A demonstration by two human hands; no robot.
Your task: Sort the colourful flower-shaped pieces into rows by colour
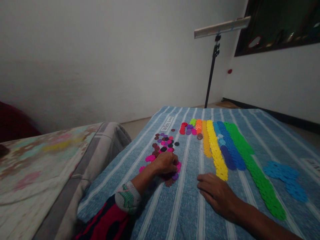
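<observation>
Covering the furniture at the far left, a patterned cloth [37,166] lies beside a counter draped in blue striped fabric [190,203]. A dark-and-red sleeve [102,220] with a grey knitted cuff [127,197] extends onto this fabric. A mixed pile of discs [155,146], in brown, purple, magenta and black, is spread on the left part of the counter. The left hand [165,162] is positioned over the near part of this pile. Its fingers are curled with the tips directed downward among magenta and purple discs; whether they pinch a disc cannot be told.

Adjacent to the pile, sorted discs are arranged as follows, left to right: a red group [183,128], a purple-and-magenta cluster [189,130], a small lime group [192,122], an orange group [198,126] with a brown disc [200,136] at its near end, and an amber row [206,140]. The right hand [216,191] is located just nearer than the end of the long yellow row [217,150]. Its fingers are lightly bent and set close together, palm down; their undersides are hidden.

Further right are a dark blue row [228,157], a blue row [233,146], a long green row [258,176] and a bright blue group [285,178].
</observation>
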